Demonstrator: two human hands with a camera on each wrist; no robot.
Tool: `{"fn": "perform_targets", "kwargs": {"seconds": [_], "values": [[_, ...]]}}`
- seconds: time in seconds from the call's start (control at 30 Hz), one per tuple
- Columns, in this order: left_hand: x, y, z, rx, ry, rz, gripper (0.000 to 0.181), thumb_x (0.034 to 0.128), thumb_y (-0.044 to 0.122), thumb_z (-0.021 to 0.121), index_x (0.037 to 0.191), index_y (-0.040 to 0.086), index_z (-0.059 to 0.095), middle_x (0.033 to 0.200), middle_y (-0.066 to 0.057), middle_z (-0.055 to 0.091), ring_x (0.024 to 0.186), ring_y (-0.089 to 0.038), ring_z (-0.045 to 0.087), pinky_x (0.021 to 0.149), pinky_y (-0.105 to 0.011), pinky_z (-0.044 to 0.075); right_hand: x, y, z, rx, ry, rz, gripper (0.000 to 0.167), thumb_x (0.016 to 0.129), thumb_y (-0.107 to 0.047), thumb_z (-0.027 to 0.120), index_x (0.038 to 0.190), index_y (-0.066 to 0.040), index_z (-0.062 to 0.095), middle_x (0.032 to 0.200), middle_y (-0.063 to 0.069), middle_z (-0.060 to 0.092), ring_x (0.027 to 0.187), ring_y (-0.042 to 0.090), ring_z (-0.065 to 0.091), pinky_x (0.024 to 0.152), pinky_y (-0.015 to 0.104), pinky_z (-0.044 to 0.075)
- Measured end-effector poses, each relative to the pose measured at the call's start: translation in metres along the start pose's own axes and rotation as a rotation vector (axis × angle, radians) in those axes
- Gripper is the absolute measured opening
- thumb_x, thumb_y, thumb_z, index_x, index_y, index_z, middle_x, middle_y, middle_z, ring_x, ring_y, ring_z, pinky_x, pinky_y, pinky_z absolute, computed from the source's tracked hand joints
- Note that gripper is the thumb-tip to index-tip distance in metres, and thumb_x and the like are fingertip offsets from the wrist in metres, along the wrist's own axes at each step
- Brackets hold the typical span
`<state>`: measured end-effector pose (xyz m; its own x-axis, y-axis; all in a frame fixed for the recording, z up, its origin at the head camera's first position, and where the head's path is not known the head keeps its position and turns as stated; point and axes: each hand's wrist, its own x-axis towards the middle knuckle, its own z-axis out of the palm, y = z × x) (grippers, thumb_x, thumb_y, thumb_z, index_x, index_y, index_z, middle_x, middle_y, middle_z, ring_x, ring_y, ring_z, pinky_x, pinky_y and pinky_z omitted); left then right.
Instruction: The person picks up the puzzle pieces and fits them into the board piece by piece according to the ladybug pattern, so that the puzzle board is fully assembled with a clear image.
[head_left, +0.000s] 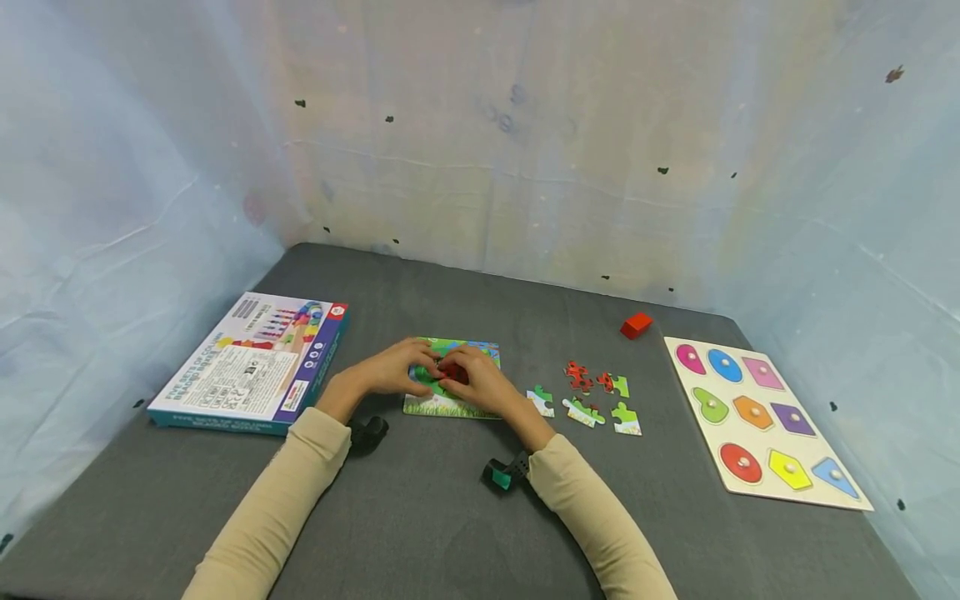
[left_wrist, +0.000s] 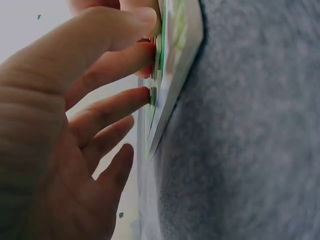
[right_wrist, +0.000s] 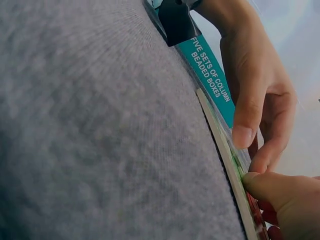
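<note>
Both hands lie over a small picture board [head_left: 442, 407] with green grass along its near edge. My left hand [head_left: 393, 369] covers its left side; in the left wrist view, the fingers of this hand [left_wrist: 75, 120] are extended and touch thin pieces on the board [left_wrist: 175, 85]. From the right, my right hand [head_left: 483, 383] arches over a red piece [head_left: 454, 373], its thumb and fingers touching around it. The right wrist view has the right hand's thumb [right_wrist: 270, 187] pressing at the board's edge [right_wrist: 225, 160], while the left thumb [right_wrist: 245, 132] stands just off the surface.
Loose puzzle pieces lie right of the board, among them a red one [head_left: 577, 376] and a green-and-white one [head_left: 626, 419]. A red block [head_left: 636, 325] sits behind them. A shape board [head_left: 716, 433] is at far right, a flat box [head_left: 247, 358] at left.
</note>
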<state>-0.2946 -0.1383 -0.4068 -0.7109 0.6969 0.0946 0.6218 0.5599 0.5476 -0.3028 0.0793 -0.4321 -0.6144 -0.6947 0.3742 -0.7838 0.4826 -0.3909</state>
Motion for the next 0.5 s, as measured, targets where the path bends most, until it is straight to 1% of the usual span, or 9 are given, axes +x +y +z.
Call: {"fn": "perform_targets", "kwargs": {"seconds": [0.13,0.27,0.37,0.5], "values": [[0.0,0.001,0.001,-0.036,-0.019,-0.028,0.025,0.0827,0.019,0.07,0.106,0.009,0.069,0.134,-0.016,0.048,0.125,-0.035,0.042,0.098,-0.05,0.038,0.001,-0.001,-0.005,-0.01,-0.052,0.001,0.026,0.089,-0.021,0.065,0.111,-0.009,0.064,0.114,0.007,0.059,0.104,0.018,0.055,0.085,0.031,0.046],[0.0,-0.001,0.003,-0.051,-0.018,-0.014,0.024,0.0833,0.019,0.069,0.105,0.01,0.068,0.132,-0.015,0.048,0.12,-0.034,0.046,0.094,-0.049,0.042,0.001,0.0,-0.012,0.045,-0.098,-0.02,0.031,0.089,-0.02,0.065,0.117,-0.007,0.062,0.118,0.009,0.058,0.106,0.02,0.055,0.086,0.033,0.046],[0.0,-0.002,0.003,-0.053,-0.019,0.005,0.023,0.0833,0.021,0.07,0.104,0.01,0.067,0.131,-0.015,0.048,0.118,-0.033,0.047,0.093,-0.049,0.042,-0.002,0.003,-0.018,0.087,-0.085,-0.048,0.034,0.087,-0.016,0.067,0.119,-0.003,0.061,0.122,0.013,0.057,0.11,0.023,0.055,0.089,0.035,0.046],[0.0,-0.001,0.002,-0.06,-0.027,0.004,0.023,0.0828,0.021,0.071,0.103,0.01,0.066,0.132,-0.017,0.047,0.118,-0.033,0.047,0.092,-0.049,0.042,-0.01,0.009,-0.03,0.105,-0.021,-0.069,0.036,0.085,-0.009,0.068,0.118,0.002,0.061,0.123,0.017,0.057,0.114,0.028,0.054,0.091,0.041,0.045]]}}
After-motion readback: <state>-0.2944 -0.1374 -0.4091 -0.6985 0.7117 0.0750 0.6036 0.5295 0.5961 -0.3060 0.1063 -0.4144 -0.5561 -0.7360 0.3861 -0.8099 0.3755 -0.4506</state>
